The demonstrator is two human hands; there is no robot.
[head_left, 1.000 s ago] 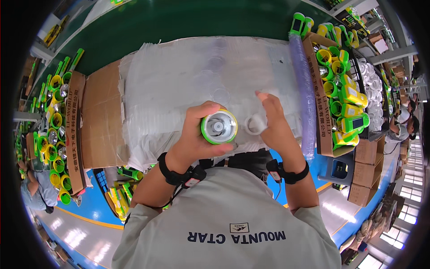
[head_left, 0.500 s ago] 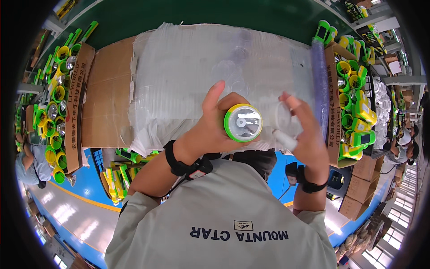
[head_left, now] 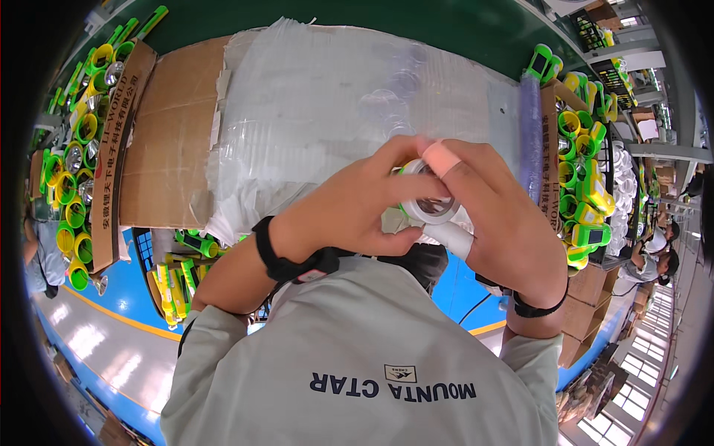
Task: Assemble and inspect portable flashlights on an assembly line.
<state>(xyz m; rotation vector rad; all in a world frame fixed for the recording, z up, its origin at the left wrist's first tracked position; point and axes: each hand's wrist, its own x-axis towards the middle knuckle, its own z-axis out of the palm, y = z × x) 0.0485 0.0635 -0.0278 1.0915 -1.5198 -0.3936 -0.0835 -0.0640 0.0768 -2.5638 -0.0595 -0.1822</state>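
Note:
In front of my chest, a green flashlight point(head_left: 433, 205) with a silvery reflector faces up between my hands. My left hand point(head_left: 349, 201) is closed around its left side, thumb at the near edge and fingers over the far edge. From the right, my right hand point(head_left: 500, 204) curls over the flashlight, its fingers on a pale clear ring point(head_left: 446, 218) at the rim. A pinkish band point(head_left: 440, 158) wraps one right finger, and a white wrap point(head_left: 450, 239) covers the right thumb. Much of the flashlight's body is hidden by the hands.
Plastic-covered cardboard point(head_left: 297, 111) lies on the worktop ahead. Open cartons point(head_left: 123, 149) of yellow and green flashlights flank it on both sides. At right stand a rolled plastic film point(head_left: 530, 134) and a heap of clear parts point(head_left: 623, 197). A crate point(head_left: 175, 286) of flashlights sits lower left.
My right hand has moved left with the clear ring and now meets the flashlight. The left hand has shifted slightly right, and its fingers reach over the rim.

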